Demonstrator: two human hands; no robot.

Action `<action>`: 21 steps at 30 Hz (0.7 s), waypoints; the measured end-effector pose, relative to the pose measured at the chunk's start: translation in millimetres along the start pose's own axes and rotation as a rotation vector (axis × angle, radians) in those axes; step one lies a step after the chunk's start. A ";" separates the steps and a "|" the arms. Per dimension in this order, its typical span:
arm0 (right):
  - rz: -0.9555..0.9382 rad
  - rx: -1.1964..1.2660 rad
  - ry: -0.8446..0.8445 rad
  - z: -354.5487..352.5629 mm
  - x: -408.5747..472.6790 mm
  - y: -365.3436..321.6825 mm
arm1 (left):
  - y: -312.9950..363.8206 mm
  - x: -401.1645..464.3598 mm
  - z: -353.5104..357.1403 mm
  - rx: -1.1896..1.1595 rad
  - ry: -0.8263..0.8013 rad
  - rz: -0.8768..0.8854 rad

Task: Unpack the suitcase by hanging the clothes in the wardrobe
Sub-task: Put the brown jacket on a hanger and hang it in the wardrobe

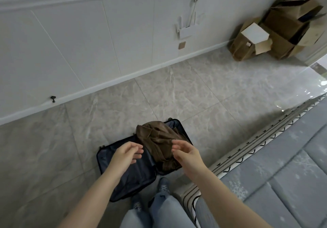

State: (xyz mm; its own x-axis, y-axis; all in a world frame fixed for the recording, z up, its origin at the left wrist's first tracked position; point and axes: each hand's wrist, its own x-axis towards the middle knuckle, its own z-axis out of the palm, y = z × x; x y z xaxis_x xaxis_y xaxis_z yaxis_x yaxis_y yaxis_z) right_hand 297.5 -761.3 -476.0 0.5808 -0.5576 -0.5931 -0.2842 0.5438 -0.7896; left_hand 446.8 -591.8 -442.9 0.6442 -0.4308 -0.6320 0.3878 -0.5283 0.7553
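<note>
A dark blue suitcase (134,178) lies open and flat on the tiled floor just in front of my feet. A crumpled brown garment (156,139) fills its far right half; the near left half shows only dark lining. My left hand (126,154) hovers over the left half with fingers relaxed, holding nothing. My right hand (185,154) hangs above the right edge of the brown garment, fingers loosely curled, empty and apart from the cloth. No wardrobe is in view.
A bed with a grey-blue quilted cover (283,174) runs along the right. A pile of cardboard boxes (276,31) leans in the far right corner. A white panelled wall (88,41) with a small dark knob (53,98) spans the back.
</note>
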 end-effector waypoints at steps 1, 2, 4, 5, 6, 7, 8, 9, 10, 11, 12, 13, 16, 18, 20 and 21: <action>0.007 -0.038 -0.005 -0.8 6.3 -0.8 | 1.1 2.8 1.5 -0.006 0.004 -0.005; 0.035 -0.080 -0.023 -0.1 22.8 -0.4 | 0.7 14.0 2.2 -0.013 0.016 -0.017; 0.070 -0.172 -0.029 1.3 42.4 1.9 | 1.7 27.3 2.1 -0.023 0.027 -0.015; 0.090 -0.223 -0.025 3.0 55.3 4.2 | 1.5 38.4 0.4 -0.037 0.042 -0.020; 0.114 -0.276 -0.016 5.3 68.3 8.5 | 0.5 49.6 -2.2 -0.057 0.064 -0.034; 0.140 -0.315 -0.003 6.7 80.4 12.1 | -1.7 61.1 -5.0 -0.088 0.096 -0.051; 0.161 -0.342 0.014 7.5 89.9 15.7 | -3.0 69.9 -6.7 -0.117 0.125 -0.070; 0.183 -0.363 0.023 9.8 103.4 21.6 | -8.0 84.1 -9.5 -0.151 0.157 -0.085; 0.196 -0.394 0.029 11.2 115.6 26.1 | -10.8 95.7 -11.6 -0.172 0.180 -0.101; 0.213 -0.419 0.034 13.9 129.5 33.6 | -17.5 109.8 -13.7 -0.201 0.196 -0.113; 0.221 -0.456 0.037 15.8 142.6 37.6 | -21.4 121.5 -15.6 -0.226 0.212 -0.121; 0.231 -0.492 0.042 18.5 160.3 48.0 | -30.3 138.0 -17.9 -0.253 0.233 -0.122; 0.247 -0.698 -0.020 26.0 208.3 75.4 | -53.8 181.6 -25.2 -0.301 0.284 -0.110; 0.263 -0.879 -0.089 31.0 236.8 89.7 | -67.9 206.9 -28.9 -0.310 0.289 -0.118; 0.284 -1.051 -0.183 38.0 263.8 104.6 | -90.7 227.9 -30.6 -0.325 0.293 -0.124; 0.282 -1.139 -0.233 42.6 282.4 115.6 | -106.6 243.7 -31.1 -0.333 0.291 -0.120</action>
State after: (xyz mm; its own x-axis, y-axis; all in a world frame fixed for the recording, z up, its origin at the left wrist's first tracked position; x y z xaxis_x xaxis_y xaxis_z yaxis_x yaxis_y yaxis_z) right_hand 461.2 -829.2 -728.0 0.4806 -0.3166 -0.8178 -0.8679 -0.3053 -0.3919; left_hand 582.9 -617.6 -672.0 0.7214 -0.1326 -0.6797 0.6314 -0.2774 0.7242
